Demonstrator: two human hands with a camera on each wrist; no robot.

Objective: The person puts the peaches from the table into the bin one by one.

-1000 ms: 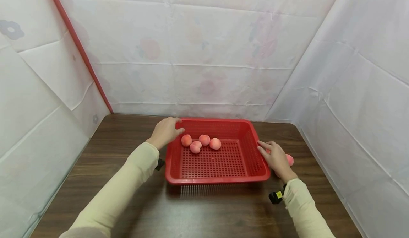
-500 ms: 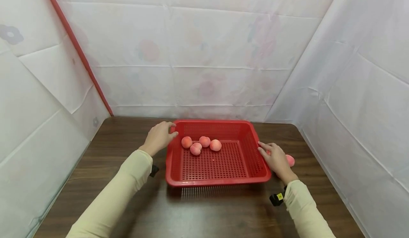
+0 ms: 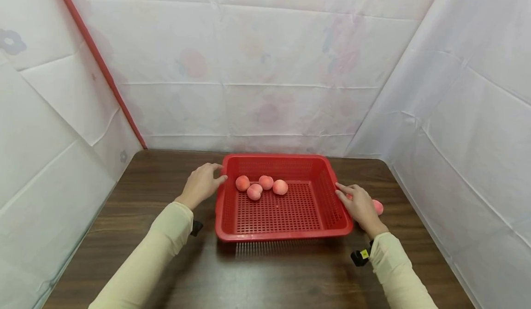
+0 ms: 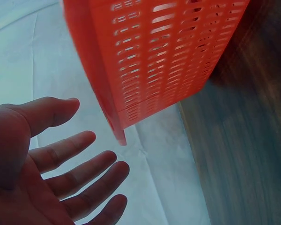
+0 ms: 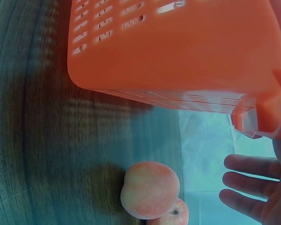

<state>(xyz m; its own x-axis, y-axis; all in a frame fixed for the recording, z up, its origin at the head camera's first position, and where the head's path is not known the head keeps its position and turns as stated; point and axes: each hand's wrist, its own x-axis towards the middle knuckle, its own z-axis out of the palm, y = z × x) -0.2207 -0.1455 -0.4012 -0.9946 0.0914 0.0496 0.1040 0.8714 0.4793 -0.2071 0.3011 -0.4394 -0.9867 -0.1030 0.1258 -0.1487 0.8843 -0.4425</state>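
Note:
A red perforated plastic basket [image 3: 278, 235] stands on the wooden table, with several pink-orange peaches [image 3: 280, 187] grouped toward its back left. My left hand [image 3: 201, 183] is beside the basket's left rim, fingers spread and holding nothing; the left wrist view shows a gap between the fingers [image 4: 96, 173] and the basket wall. At the right rim, my right hand [image 3: 360, 207] has its index finger and thumb right at the edge. Its other fingers [image 5: 248, 185] reach out straight below the rim in the right wrist view. Peaches [image 5: 150, 190] lie on the table under this hand, partly hidden from the head view.
The dark wooden table [image 3: 257, 276] extends around the basket. White patterned sheets [image 3: 265, 69] hang behind it and at both sides. A red strip [image 3: 99, 60] runs up the left back corner.
My left hand has drawn back leftward from above the basket's left rim to outside it. My right hand stays at the right rim, and the basket and peaches keep their places.

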